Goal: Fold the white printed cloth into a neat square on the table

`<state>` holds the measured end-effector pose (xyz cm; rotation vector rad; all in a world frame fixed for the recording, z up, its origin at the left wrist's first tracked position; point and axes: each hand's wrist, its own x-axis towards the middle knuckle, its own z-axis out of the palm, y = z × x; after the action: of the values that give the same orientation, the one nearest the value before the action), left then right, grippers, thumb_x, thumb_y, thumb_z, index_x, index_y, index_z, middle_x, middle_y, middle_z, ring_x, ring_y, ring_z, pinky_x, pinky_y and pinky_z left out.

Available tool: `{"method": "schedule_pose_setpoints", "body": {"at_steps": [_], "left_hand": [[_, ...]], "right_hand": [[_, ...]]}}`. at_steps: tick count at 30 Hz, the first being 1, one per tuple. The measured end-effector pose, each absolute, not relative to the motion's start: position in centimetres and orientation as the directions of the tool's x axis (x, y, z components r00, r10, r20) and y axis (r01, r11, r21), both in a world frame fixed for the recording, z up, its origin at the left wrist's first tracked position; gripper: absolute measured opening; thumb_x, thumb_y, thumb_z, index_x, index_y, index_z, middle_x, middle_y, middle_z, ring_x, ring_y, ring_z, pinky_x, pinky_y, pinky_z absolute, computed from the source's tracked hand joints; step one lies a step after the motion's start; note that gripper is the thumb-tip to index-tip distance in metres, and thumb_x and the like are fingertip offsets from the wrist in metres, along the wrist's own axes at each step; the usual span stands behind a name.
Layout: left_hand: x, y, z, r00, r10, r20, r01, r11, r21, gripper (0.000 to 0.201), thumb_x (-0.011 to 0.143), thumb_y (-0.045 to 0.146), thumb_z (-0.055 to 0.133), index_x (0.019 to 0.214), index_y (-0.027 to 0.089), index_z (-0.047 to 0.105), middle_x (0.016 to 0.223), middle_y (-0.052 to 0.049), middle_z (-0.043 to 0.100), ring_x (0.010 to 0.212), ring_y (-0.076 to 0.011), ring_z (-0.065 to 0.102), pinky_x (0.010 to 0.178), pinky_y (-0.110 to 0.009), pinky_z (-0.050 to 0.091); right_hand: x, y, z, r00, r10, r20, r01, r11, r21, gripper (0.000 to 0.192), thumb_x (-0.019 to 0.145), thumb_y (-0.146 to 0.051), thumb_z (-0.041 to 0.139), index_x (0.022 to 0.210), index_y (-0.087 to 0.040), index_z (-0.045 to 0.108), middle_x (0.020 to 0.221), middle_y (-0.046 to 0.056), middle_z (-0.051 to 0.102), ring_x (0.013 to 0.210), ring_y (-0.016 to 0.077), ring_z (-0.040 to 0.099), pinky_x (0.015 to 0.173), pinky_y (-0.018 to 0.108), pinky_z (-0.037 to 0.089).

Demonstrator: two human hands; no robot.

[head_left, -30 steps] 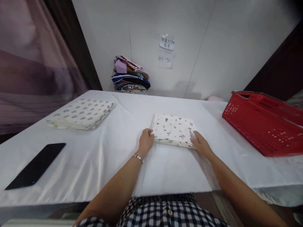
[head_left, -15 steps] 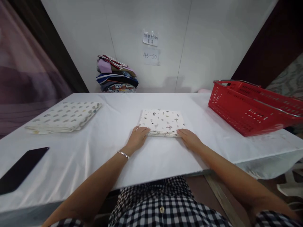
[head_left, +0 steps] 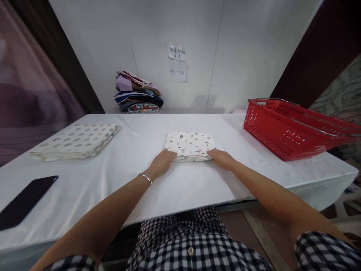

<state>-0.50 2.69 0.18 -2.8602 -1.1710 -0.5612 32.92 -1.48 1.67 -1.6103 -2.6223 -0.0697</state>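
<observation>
Both of my hands rest on the near edge of a folded printed cloth (head_left: 189,145) on the white worktop (head_left: 180,184). My left hand (head_left: 161,162) lies flat, fingers together, on its near left corner; my right hand (head_left: 222,158) lies flat at its near right corner. Right of my right hand stands a red basket (head_left: 293,130). Well left of my left hand lie a folded spotted cloth (head_left: 75,140) and a black phone (head_left: 24,201).

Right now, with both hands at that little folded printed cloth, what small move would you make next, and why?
Probably slide the fingers under its near edge and lift: the left hand and right hand rest flat at the near corners of the folded cloth, neither gripping it.
</observation>
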Motion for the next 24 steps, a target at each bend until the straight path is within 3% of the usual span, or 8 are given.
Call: {"method": "schedule_pose_setpoints", "body": {"at_steps": [4, 9, 14, 19, 22, 24], "left_hand": [[-0.2, 1.7, 0.8, 0.609, 0.712, 0.350, 0.694, -0.692, 0.198, 0.047, 0.074, 0.008, 0.045, 0.119, 0.020, 0.054, 0.120, -0.009, 0.059, 0.114, -0.0203, 0.052, 0.108, -0.043, 0.027], [1.1, 1.2, 1.2, 0.583, 0.735, 0.346, 0.756, -0.647, 0.099, 0.045, 0.078, 0.033, 0.054, 0.120, 0.019, 0.051, 0.111, -0.012, 0.060, 0.105, -0.0263, 0.054, 0.102, -0.047, 0.028], [2.6, 2.0, 0.7, 0.543, 0.757, 0.363, 0.810, -0.587, 0.013, 0.041, 0.076, 0.016, 0.047, 0.116, 0.017, 0.052, 0.100, -0.013, 0.060, 0.097, -0.0264, 0.056, 0.097, -0.044, 0.030], [2.1, 2.4, 2.4, 0.499, 0.774, 0.389, 0.829, -0.558, 0.045, 0.047, 0.073, 0.005, 0.041, 0.116, 0.018, 0.053, 0.099, -0.012, 0.063, 0.096, -0.0251, 0.058, 0.098, -0.043, 0.030], [0.9, 1.9, 6.1, 0.481, 0.748, 0.457, 0.825, -0.562, 0.053, 0.048, 0.074, 0.009, 0.043, 0.120, 0.019, 0.050, 0.108, -0.011, 0.062, 0.104, -0.0247, 0.056, 0.104, -0.046, 0.024], [0.0, 1.4, 9.5, 0.465, 0.739, 0.487, 0.810, -0.577, 0.102, 0.049, 0.074, 0.014, 0.047, 0.122, 0.022, 0.049, 0.114, -0.008, 0.061, 0.107, -0.0243, 0.054, 0.105, -0.046, 0.024]], "right_hand": [[33.4, -0.8, 2.6, -0.478, 0.874, 0.085, 0.877, 0.481, -0.017, 0.057, 0.075, -0.005, 0.041, 0.129, -0.023, 0.046, 0.126, 0.007, 0.054, 0.110, 0.0202, 0.053, 0.086, 0.031, 0.045], [33.1, -0.2, 4.7, -0.479, 0.874, 0.076, 0.876, 0.482, -0.010, 0.058, 0.075, -0.006, 0.039, 0.130, -0.023, 0.047, 0.128, 0.006, 0.054, 0.112, 0.0203, 0.051, 0.086, 0.032, 0.044], [32.4, 0.6, 7.8, -0.512, 0.855, 0.084, 0.859, 0.509, 0.055, 0.058, 0.075, -0.004, 0.039, 0.128, -0.024, 0.049, 0.126, 0.006, 0.055, 0.114, 0.0208, 0.050, 0.085, 0.031, 0.044], [32.6, 1.0, 9.7, -0.532, 0.840, 0.113, 0.847, 0.525, 0.085, 0.058, 0.072, -0.003, 0.041, 0.125, -0.025, 0.052, 0.121, 0.005, 0.058, 0.109, 0.0210, 0.052, 0.084, 0.032, 0.045], [33.3, 0.0, 11.7, -0.521, 0.832, 0.188, 0.847, 0.532, -0.005, 0.059, 0.071, -0.004, 0.041, 0.126, -0.025, 0.052, 0.122, 0.005, 0.057, 0.109, 0.0215, 0.053, 0.088, 0.034, 0.044], [33.9, -0.9, 13.8, -0.507, 0.825, 0.251, 0.825, 0.549, -0.138, 0.060, 0.070, -0.006, 0.042, 0.126, -0.026, 0.052, 0.120, 0.003, 0.058, 0.108, 0.0208, 0.054, 0.091, 0.035, 0.043]]}}
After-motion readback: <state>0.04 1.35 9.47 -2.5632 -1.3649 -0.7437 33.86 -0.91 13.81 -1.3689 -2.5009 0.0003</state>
